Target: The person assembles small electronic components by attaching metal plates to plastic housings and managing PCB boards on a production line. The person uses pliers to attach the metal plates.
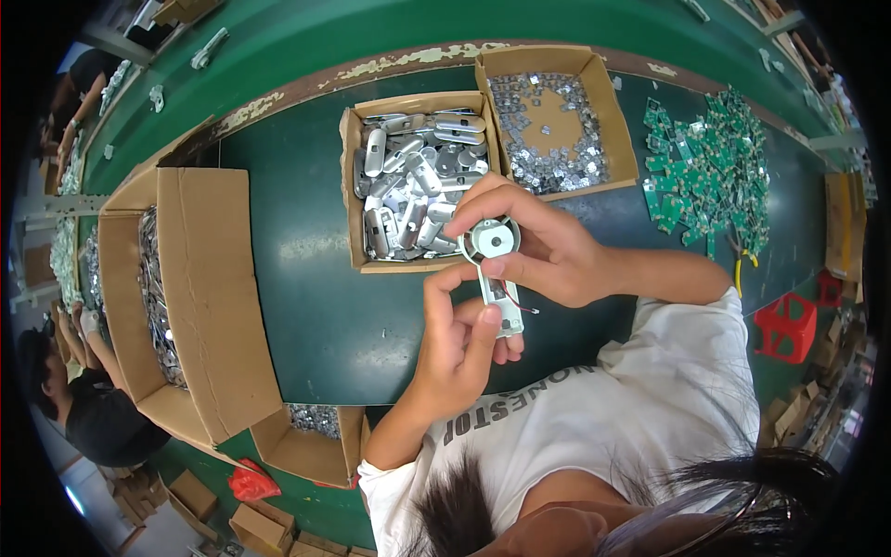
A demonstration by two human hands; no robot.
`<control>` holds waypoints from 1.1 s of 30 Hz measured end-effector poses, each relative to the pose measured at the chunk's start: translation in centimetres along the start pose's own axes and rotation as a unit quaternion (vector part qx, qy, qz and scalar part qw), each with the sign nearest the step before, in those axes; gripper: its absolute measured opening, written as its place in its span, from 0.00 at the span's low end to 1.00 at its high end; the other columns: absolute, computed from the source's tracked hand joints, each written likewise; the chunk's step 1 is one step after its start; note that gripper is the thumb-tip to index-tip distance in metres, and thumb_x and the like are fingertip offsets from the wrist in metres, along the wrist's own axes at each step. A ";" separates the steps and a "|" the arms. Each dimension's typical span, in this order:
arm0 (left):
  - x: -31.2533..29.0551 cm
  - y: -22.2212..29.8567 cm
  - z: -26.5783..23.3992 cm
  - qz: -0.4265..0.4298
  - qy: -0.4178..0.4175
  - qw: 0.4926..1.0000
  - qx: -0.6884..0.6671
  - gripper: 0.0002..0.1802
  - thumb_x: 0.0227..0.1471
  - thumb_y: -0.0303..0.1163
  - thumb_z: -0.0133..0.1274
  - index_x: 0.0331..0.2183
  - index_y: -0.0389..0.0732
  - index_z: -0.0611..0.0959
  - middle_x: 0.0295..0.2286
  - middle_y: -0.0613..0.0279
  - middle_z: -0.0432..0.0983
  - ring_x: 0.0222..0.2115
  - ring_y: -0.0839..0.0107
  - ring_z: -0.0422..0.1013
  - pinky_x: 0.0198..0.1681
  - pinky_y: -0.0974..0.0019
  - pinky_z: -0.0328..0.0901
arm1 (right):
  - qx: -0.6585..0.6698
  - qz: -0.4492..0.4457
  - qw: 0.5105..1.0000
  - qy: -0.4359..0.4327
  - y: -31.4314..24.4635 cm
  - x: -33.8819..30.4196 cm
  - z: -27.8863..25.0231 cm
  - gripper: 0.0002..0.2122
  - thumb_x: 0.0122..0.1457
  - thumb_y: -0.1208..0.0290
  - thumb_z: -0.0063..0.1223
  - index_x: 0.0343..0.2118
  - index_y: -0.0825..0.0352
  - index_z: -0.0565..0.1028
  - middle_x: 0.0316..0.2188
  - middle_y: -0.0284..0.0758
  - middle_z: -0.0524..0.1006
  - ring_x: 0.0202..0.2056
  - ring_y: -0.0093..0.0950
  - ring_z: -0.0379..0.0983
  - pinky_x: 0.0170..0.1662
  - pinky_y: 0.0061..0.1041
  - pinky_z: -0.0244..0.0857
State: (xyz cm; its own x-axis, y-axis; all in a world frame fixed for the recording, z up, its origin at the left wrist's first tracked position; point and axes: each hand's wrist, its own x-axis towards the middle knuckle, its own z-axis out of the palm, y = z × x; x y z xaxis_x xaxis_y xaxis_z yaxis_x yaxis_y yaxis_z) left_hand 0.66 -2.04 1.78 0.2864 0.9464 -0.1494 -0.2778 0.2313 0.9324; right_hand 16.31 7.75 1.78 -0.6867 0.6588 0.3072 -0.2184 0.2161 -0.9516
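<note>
Both my hands hold one white plastic casing [506,320] above the table. A round silvery part with a dark centre [493,239] sits in its wide upper end, and a thin red wire with a small pale plug [530,310] sticks out from its right side. My left hand [461,348] is closed round the lower, narrow end, thumb in front. My right hand [548,243] pinches the round end, fingers over the top and thumb at its lower edge. Just behind the casing stands a cardboard box [349,186] of silver elongated covers [411,218].
A second box [620,125] holds small metal pieces. Green circuit boards [710,167] lie piled at right, beside yellow-handled pliers [740,272]. A large carton [218,306] of metal parts stands left. Other people [93,408] work far left; a red stool [787,325] stands at right.
</note>
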 end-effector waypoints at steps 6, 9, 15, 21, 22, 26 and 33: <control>-0.1 -1.0 0.1 0.038 0.001 0.997 -0.069 0.20 0.59 0.29 0.41 0.49 0.37 0.54 0.26 0.57 0.73 0.20 0.80 0.66 0.22 0.80 0.59 | 0.018 -0.060 0.997 0.043 0.7 -0.6 0.5 0.15 0.56 0.79 0.48 0.48 0.70 0.65 0.43 0.36 0.67 0.46 0.27 0.61 0.51 0.26 0.56; -0.2 -0.8 0.1 0.024 0.007 0.999 -0.047 0.20 0.59 0.27 0.41 0.49 0.35 0.54 0.29 0.56 0.73 0.24 0.76 0.70 0.26 0.77 0.63 | 0.078 0.001 0.996 0.048 0.5 -0.7 0.6 0.17 0.57 0.76 0.48 0.49 0.69 0.62 0.44 0.37 0.63 0.45 0.25 0.62 0.48 0.26 0.58; 0.8 -2.3 -1.5 0.174 -0.011 0.959 0.221 0.19 0.59 0.26 0.38 0.48 0.37 0.50 0.32 0.42 0.75 0.33 0.62 0.75 0.39 0.65 0.68 | 0.115 0.234 0.965 -0.015 -1.2 -0.7 -0.8 0.20 0.52 0.81 0.56 0.48 0.68 0.64 0.41 0.32 0.68 0.41 0.19 0.67 0.43 0.22 0.64; 1.0 -2.0 -0.7 0.129 -0.020 0.987 0.092 0.20 0.60 0.26 0.37 0.49 0.40 0.48 0.35 0.39 0.74 0.37 0.58 0.74 0.43 0.61 0.67 | 0.232 0.247 0.941 0.006 -1.1 -0.3 -0.8 0.16 0.54 0.80 0.55 0.44 0.71 0.64 0.31 0.31 0.72 0.30 0.18 0.69 0.27 0.19 0.66; 1.0 -1.9 -0.6 0.120 -0.027 0.991 0.047 0.22 0.60 0.27 0.37 0.50 0.40 0.47 0.35 0.40 0.74 0.37 0.57 0.74 0.43 0.61 0.67 | 0.247 0.258 0.934 0.009 -1.4 -0.2 -0.8 0.16 0.54 0.80 0.54 0.44 0.70 0.64 0.31 0.32 0.71 0.30 0.18 0.69 0.28 0.19 0.66; 1.7 -2.1 -0.9 0.079 0.036 0.996 0.005 0.31 0.60 0.29 0.40 0.56 0.42 0.41 0.39 0.38 0.72 0.37 0.57 0.73 0.42 0.61 0.68 | 0.122 0.228 0.965 0.054 -1.4 0.1 -0.9 0.16 0.54 0.80 0.54 0.44 0.69 0.64 0.35 0.31 0.71 0.33 0.18 0.70 0.31 0.19 0.67; 1.4 -2.0 -1.9 0.085 0.054 0.995 0.024 0.29 0.58 0.27 0.43 0.55 0.39 0.49 0.45 0.43 0.70 0.39 0.64 0.72 0.43 0.65 0.67 | -0.298 0.149 0.911 0.241 0.6 9.3 -17.0 0.21 0.54 0.62 0.55 0.51 0.60 0.67 0.23 0.34 0.74 0.25 0.20 0.69 0.26 0.21 0.64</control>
State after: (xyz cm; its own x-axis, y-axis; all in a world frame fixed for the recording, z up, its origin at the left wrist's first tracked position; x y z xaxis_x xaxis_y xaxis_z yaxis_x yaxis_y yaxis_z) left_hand -0.14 -0.77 -0.96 0.1373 0.9903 -0.0202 -0.2688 0.0569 0.9615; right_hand 21.54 26.25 4.17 -0.2381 0.9614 0.1378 0.4424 0.2337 -0.8658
